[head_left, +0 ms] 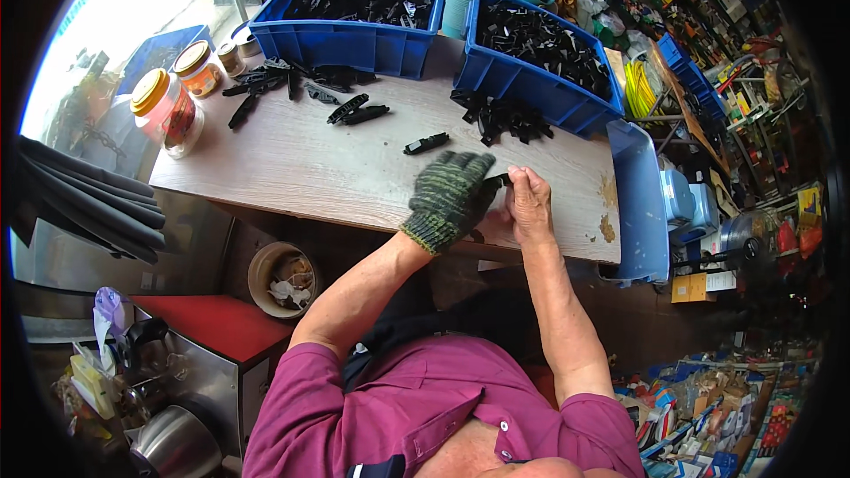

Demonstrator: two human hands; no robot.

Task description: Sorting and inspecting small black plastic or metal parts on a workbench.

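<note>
Lidded jars stand at the left end of the tabletop, with loose black parts just beside them, before the 1st blue bin. Farther right, 1 lone black part lies near the gloved left hand; its fingers are curled, their grip hidden. A small black piece spans from glove to bare right hand, whose fingers pinch its end. A black heap lies before the 2nd blue bin.

Glove mottled green and black; parts black; bins blue; tabletop pale, wood-grained; shirt magenta.
</note>
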